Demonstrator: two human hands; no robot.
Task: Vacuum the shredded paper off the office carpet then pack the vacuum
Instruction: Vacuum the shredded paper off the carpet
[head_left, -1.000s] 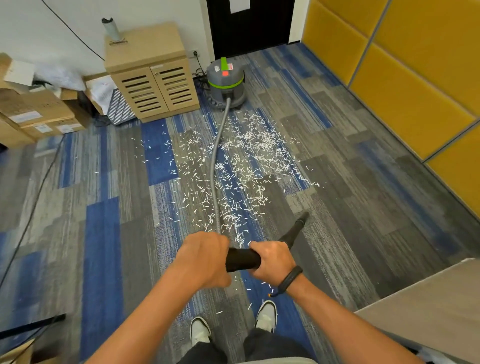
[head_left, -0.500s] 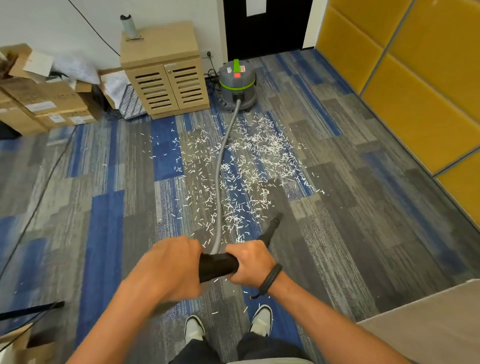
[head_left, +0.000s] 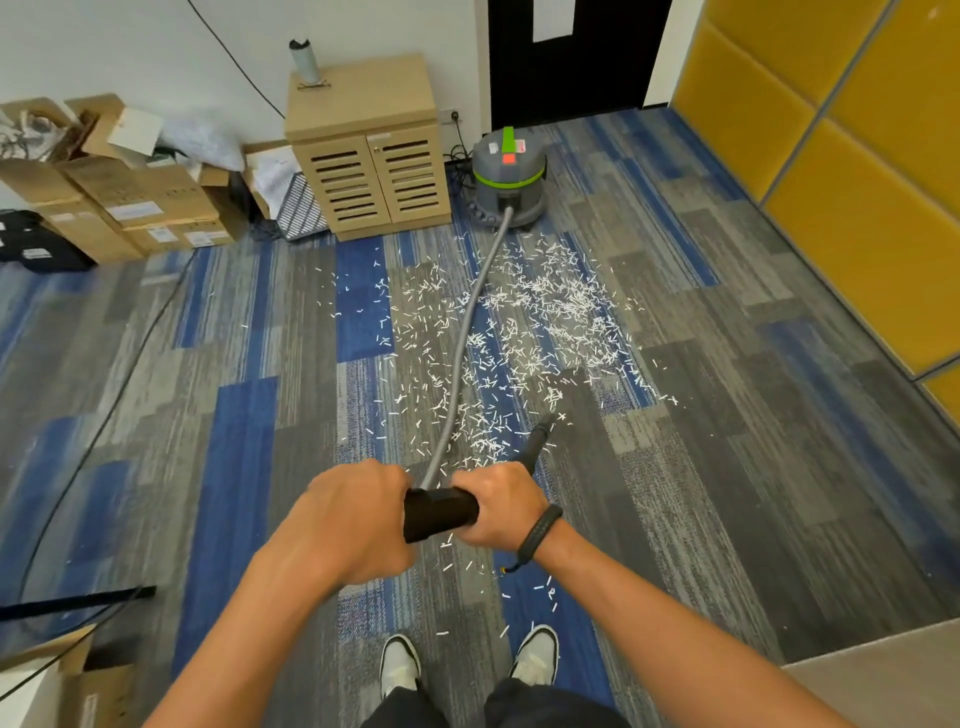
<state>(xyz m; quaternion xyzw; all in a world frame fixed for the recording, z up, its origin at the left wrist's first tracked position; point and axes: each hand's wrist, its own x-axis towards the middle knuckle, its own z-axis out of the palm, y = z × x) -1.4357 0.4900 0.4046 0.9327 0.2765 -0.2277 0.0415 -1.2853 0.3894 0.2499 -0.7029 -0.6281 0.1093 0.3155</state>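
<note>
White shredded paper (head_left: 524, 332) lies scattered over the blue and grey carpet (head_left: 228, 467) in front of me. A grey vacuum (head_left: 508, 176) with a green band stands at the far wall. Its grey hose (head_left: 465, 338) runs across the paper to a black wand (head_left: 439, 514). My left hand (head_left: 353, 519) and my right hand (head_left: 501, 501) both grip the wand's thick black handle. The thin black nozzle (head_left: 537, 441) points forward and down, its tip near the closest paper.
A wooden louvred cabinet (head_left: 369, 150) stands left of the vacuum. Cardboard boxes (head_left: 119, 202) pile at the far left. A black cable (head_left: 104, 426) crosses the carpet on the left. Yellow wall panels (head_left: 841, 171) line the right. A desk corner (head_left: 893, 670) juts in at bottom right.
The view has shifted, so the vacuum and cabinet sit further right in frame. Both hands keep their grip, and the nozzle tip has moved left, closer to the near paper.
</note>
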